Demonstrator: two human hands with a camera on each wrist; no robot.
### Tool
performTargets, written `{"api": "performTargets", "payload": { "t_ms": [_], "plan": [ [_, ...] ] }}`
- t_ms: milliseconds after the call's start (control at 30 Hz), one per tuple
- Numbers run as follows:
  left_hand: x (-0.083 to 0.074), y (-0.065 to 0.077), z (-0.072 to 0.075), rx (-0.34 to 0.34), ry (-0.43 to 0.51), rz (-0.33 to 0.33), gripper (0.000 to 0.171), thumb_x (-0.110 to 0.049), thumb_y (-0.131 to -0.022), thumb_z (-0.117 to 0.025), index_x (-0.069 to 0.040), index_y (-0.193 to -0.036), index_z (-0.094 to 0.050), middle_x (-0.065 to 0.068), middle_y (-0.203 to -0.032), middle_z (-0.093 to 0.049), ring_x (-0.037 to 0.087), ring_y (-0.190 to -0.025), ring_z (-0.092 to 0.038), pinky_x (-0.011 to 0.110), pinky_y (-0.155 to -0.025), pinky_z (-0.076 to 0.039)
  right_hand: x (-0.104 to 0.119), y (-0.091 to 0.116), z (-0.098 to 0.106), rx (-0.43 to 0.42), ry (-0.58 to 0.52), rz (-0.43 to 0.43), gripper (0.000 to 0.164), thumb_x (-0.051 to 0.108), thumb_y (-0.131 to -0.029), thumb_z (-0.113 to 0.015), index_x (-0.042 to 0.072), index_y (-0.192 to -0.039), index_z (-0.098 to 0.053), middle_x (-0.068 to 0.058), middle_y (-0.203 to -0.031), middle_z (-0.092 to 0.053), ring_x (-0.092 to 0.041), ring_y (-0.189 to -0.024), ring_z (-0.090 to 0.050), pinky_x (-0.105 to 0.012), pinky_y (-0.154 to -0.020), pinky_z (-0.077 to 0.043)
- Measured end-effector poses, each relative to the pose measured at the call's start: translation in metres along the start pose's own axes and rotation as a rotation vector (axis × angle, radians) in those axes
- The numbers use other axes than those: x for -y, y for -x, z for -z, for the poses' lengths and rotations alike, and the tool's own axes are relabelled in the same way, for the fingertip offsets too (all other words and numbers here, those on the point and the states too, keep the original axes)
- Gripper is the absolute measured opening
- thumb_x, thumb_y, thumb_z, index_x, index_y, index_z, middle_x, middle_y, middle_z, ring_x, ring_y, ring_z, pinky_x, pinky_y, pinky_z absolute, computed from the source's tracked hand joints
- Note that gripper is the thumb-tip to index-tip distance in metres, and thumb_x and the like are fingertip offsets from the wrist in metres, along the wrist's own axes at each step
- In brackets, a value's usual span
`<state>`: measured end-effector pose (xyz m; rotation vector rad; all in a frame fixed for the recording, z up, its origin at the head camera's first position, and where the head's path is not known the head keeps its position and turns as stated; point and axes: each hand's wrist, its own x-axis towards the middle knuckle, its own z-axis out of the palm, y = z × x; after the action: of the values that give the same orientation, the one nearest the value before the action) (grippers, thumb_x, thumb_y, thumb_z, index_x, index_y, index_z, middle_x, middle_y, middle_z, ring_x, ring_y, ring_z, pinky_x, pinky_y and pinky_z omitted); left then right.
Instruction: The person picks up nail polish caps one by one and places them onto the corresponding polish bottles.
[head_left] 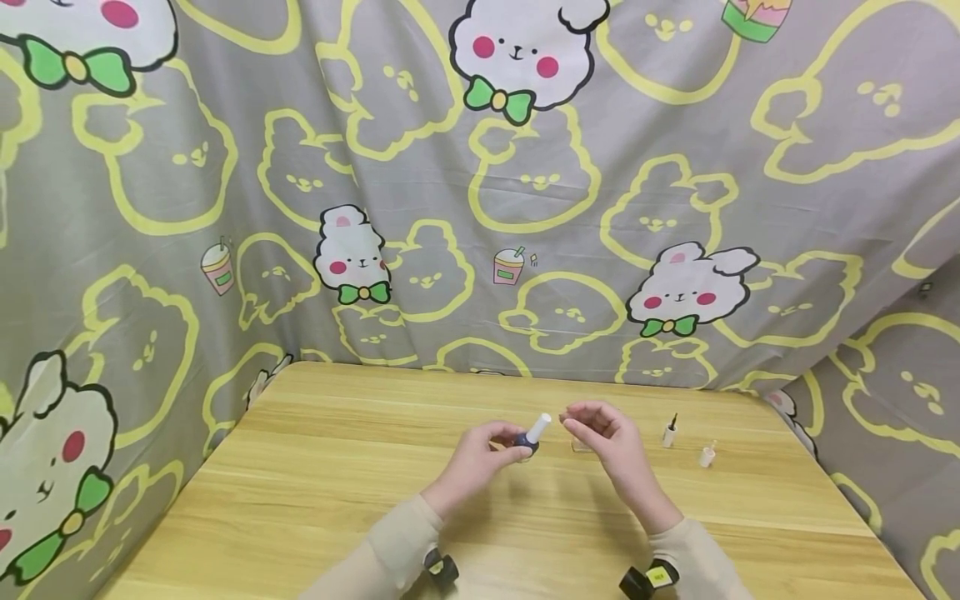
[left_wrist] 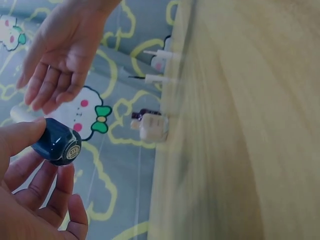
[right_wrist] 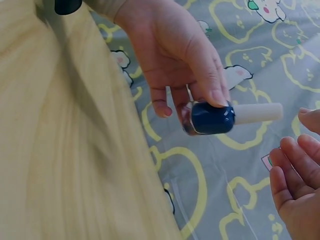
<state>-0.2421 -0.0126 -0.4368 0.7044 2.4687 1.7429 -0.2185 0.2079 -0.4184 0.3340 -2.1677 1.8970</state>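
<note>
My left hand (head_left: 476, 458) pinches a dark blue nail polish bottle (head_left: 528, 443) between thumb and fingers, above the table. The bottle's long white cap (head_left: 539, 427) is on and tilts up to the right. In the left wrist view, a round label marks the base of the blue bottle (left_wrist: 55, 142). Just right of the cap is my right hand (head_left: 611, 437), its fingers loosely bent and holding nothing. A small gap between the right fingers and the cap shows in the right wrist view. A pale nail polish bottle (left_wrist: 153, 127) stands on the table, mostly hidden behind the right hand in the head view.
Two white caps stand brush up on the wooden table (head_left: 360, 467), right of my right hand: one with a dark brush (head_left: 669, 435), one with a pale brush (head_left: 707, 456). A dark bottle (left_wrist: 140, 114) is behind the pale one. Patterned grey curtain (head_left: 420, 192) surrounds the table.
</note>
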Motion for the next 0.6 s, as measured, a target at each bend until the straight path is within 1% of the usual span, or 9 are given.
{"api": "performTargets", "payload": {
  "t_ms": [100,267,433,500,600],
  "plan": [
    [0.0,-0.002,0.005,-0.008,-0.004,-0.007,0.025,-0.026,-0.087,-0.073,-0.012,-0.108,-0.072,0.004,-0.101,-0.073,0.008,-0.09,-0.061,0.024,-0.074,-0.049,0.002,-0.001,0.003,-0.013,-0.012,-0.003,0.03,0.011,-0.091,-0.068,-0.008,-0.112,-0.059,0.015,-0.096,-0.071,-0.002,-0.092,-0.067,-0.02,-0.079,-0.054],
    [0.003,-0.005,0.011,-0.024,-0.033,-0.019,0.026,-0.026,-0.086,-0.074,-0.012,-0.109,-0.072,0.005,-0.102,-0.073,0.008,-0.09,-0.06,0.022,-0.072,-0.047,0.004,-0.002,0.009,-0.028,-0.026,0.013,0.033,0.01,-0.092,-0.067,-0.012,-0.114,-0.056,0.015,-0.097,-0.071,-0.002,-0.093,-0.068,-0.018,-0.081,-0.054],
    [0.007,-0.008,0.017,-0.037,-0.05,-0.037,0.025,-0.024,-0.086,-0.074,-0.011,-0.108,-0.072,0.006,-0.103,-0.073,0.013,-0.092,-0.062,0.021,-0.07,-0.047,0.006,-0.003,0.014,-0.04,-0.029,0.032,0.034,0.01,-0.093,-0.065,-0.014,-0.115,-0.055,0.015,-0.097,-0.072,-0.002,-0.093,-0.068,-0.018,-0.082,-0.053],
    [0.009,-0.01,0.02,-0.043,-0.054,-0.032,0.025,-0.023,-0.086,-0.074,-0.011,-0.108,-0.072,0.006,-0.102,-0.073,0.014,-0.093,-0.062,0.022,-0.071,-0.047,0.008,-0.004,0.016,-0.054,-0.022,0.035,0.031,0.009,-0.093,-0.065,-0.012,-0.114,-0.057,0.015,-0.096,-0.072,-0.001,-0.092,-0.068,-0.018,-0.081,-0.053],
    [0.012,-0.013,0.025,-0.057,-0.066,-0.018,0.025,-0.024,-0.087,-0.073,-0.011,-0.109,-0.071,0.005,-0.103,-0.073,0.015,-0.094,-0.063,0.023,-0.073,-0.048,0.011,-0.006,0.019,-0.081,0.015,0.036,0.029,0.011,-0.093,-0.066,-0.009,-0.112,-0.059,0.017,-0.094,-0.072,0.0,-0.089,-0.067,-0.017,-0.075,-0.052]
  ]
}}
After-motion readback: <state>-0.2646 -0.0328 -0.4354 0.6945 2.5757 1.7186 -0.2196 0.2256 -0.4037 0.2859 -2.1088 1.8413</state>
